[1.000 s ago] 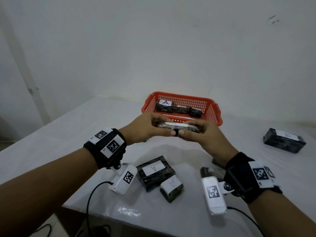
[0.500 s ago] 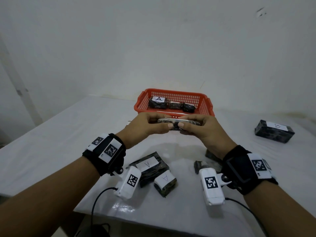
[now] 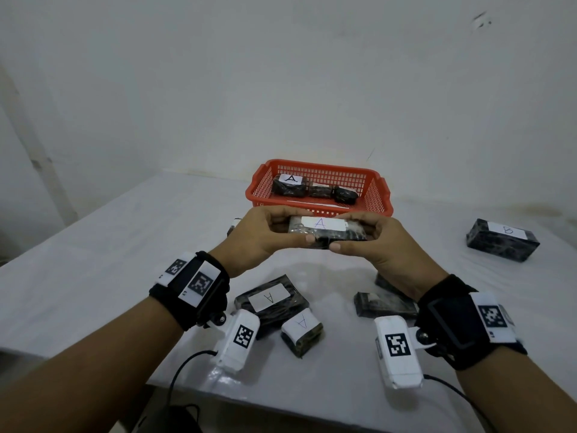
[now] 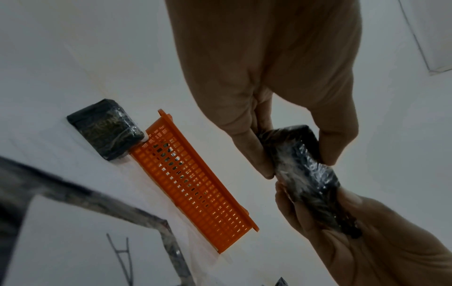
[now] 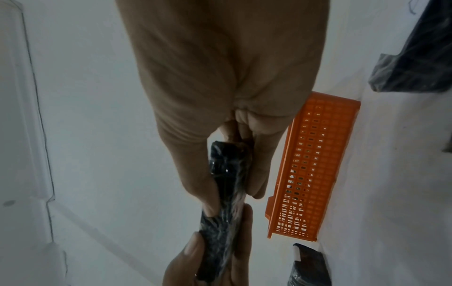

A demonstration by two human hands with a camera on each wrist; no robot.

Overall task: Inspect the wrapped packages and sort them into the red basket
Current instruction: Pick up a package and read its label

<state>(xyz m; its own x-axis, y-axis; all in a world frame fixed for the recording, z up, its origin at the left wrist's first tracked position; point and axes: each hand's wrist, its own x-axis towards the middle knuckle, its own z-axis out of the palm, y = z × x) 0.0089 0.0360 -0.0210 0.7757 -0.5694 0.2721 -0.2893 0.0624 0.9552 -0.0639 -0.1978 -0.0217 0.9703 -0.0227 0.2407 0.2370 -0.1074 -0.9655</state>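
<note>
A flat black wrapped package point(image 3: 324, 230) with a white label marked A is held in the air between both hands, just in front of the red basket point(image 3: 376, 195). My left hand point(image 3: 268, 235) pinches its left end and my right hand point(image 3: 371, 239) pinches its right end, thumbs underneath. In the left wrist view the package point(image 4: 303, 166) shows its shiny wrap between thumb and fingers; in the right wrist view the package point(image 5: 225, 185) is seen edge on. The basket holds three dark packages point(image 3: 288, 186), one labelled A.
On the white table point(image 3: 93, 260) lie two A-labelled packages point(image 3: 270, 300) point(image 3: 301, 331) near my left wrist, dark packages point(image 3: 384, 304) under my right wrist, and a B-labelled package point(image 3: 502, 243) at the right. Another small package point(image 4: 105, 129) sits left of the basket. A wall stands behind.
The held package has tilted so its A label now faces me. Both hands stay on it in front of the basket.
</note>
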